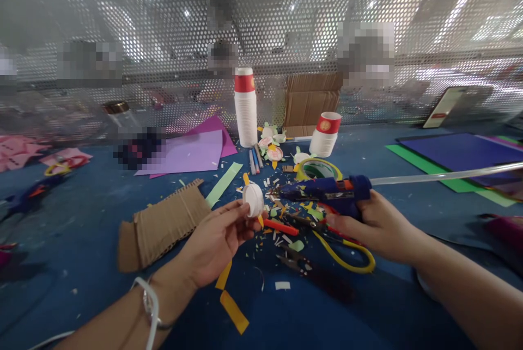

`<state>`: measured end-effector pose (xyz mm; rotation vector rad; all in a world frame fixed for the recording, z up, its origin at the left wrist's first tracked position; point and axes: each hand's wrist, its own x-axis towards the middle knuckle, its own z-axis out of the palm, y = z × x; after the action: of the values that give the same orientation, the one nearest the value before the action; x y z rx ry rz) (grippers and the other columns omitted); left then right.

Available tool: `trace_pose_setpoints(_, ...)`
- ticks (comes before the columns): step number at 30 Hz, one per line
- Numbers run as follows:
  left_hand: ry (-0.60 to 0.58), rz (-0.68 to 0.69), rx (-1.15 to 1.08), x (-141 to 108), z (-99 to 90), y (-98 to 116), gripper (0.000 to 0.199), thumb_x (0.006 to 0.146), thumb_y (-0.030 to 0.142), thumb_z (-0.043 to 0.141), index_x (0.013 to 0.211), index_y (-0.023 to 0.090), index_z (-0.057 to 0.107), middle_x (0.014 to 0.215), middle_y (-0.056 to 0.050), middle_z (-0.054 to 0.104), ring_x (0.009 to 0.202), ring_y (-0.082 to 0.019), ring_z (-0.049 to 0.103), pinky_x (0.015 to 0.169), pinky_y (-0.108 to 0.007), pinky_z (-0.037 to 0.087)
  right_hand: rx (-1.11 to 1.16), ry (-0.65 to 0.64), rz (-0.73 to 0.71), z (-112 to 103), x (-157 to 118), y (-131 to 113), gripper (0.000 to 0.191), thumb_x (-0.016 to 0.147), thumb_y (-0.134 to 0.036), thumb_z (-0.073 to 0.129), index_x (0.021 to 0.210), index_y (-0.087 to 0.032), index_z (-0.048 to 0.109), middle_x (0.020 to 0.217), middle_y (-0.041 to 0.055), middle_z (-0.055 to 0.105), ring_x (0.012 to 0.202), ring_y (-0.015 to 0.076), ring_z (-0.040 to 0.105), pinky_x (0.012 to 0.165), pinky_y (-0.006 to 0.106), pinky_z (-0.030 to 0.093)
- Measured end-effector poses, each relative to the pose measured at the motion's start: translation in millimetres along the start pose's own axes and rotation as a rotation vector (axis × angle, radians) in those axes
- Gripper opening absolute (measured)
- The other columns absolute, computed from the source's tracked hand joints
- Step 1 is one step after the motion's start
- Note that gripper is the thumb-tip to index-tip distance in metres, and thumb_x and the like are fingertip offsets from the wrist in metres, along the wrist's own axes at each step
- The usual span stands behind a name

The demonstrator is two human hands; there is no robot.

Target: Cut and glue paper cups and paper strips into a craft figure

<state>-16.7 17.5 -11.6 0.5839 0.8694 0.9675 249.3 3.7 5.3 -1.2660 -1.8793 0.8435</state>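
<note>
Between the thumb and fingers of my left hand (pixel 218 238) is a small white paper cup base (pixel 253 200), with yellow paper tabs at its upper and lower edges. My right hand (pixel 378 225) grips a blue hot glue gun (pixel 322 189), its nozzle pointing left, close to the cup base. A long clear glue stick (pixel 445 177) runs out of the gun's back. Below the gun lie yellow-handled scissors (pixel 347 255) and dark pliers (pixel 296 263), among paper scraps. A red cutter (pixel 281 227) lies beside my left fingertips.
Stacked paper cups (pixel 246 116) stand at the back, with a shorter stack (pixel 326 135) to the right. Corrugated cardboard (pixel 171 225), purple paper (pixel 183 152), a tape roll (pixel 322 167) and small paper turtles (pixel 273 152) lie around. A perforated metal screen (pixel 269 12) closes off the back.
</note>
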Motion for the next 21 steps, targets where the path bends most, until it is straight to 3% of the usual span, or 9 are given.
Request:
trace_pose_setpoints(3, -0.01, -0.007, -0.02, -0.5, -0.3, 2.0, 0.02, 0.079, 0.018, 0.078, 0.094, 0.008, 0.071, 0.081, -0.009, 0.073, 0.064, -0.011, 0.065, 0.061, -0.021, 0.052, -0.008, -0.014, 0.022, -5.7, 2.5, 2.9, 0.023, 0.079, -0.04, 0.062, 0.07, -0.019, 0.065, 0.061, 0.0004, 0.062, 0.056, 0.0167, 0.053, 0.051, 0.027, 0.047)
trace_pose_setpoints(8, -0.044, 0.046, -0.077, -3.9, -1.1, 8.9, 0.021, 0.08, 0.015, 0.075, 0.1, 0.009, 0.07, 0.084, -0.009, 0.074, 0.063, -0.012, 0.065, 0.06, -0.021, 0.054, -0.089, 0.125, 0.198, -26.4, 11.9, 14.6, 0.045, 0.076, -0.055, 0.065, 0.05, -0.02, 0.055, 0.051, 0.0018, 0.055, 0.05, 0.0149, 0.048, 0.048, 0.028, 0.039)
trace_pose_setpoints(11, -0.054, 0.043, -0.082, -6.0, -0.9, 11.1, 0.027, 0.079, 0.015, 0.076, 0.104, 0.009, 0.07, 0.08, -0.008, 0.074, 0.061, -0.012, 0.065, 0.058, -0.021, 0.054, 0.029, 0.226, 0.32, -35.2, 17.8, 22.7, 0.043, 0.073, -0.056, 0.069, 0.055, -0.02, 0.055, 0.051, 0.001, 0.056, 0.048, 0.0133, 0.049, 0.048, 0.027, 0.04)
trace_pose_setpoints(15, -0.018, 0.041, -0.058, -6.6, -1.2, 10.5, 0.024, 0.077, 0.017, 0.079, 0.097, 0.008, 0.07, 0.077, -0.008, 0.073, 0.06, -0.013, 0.065, 0.057, -0.021, 0.054, 0.141, 0.258, 0.466, -39.3, 22.9, 32.3, 0.042, 0.07, -0.055, 0.074, 0.06, -0.019, 0.054, 0.049, -0.0013, 0.054, 0.045, 0.0112, 0.045, 0.043, 0.025, 0.036)
trace_pose_setpoints(21, -0.023, 0.042, -0.042, -5.7, -2.6, 9.1, 0.018, 0.077, 0.018, 0.079, 0.091, 0.008, 0.073, 0.076, -0.009, 0.072, 0.06, -0.011, 0.063, 0.058, -0.02, 0.053, 0.137, 0.307, 0.462, -46.7, 24.3, 38.3, 0.042, 0.066, -0.057, 0.075, 0.069, -0.019, 0.058, 0.053, -0.0049, 0.05, 0.045, 0.0098, 0.045, 0.043, 0.024, 0.038)
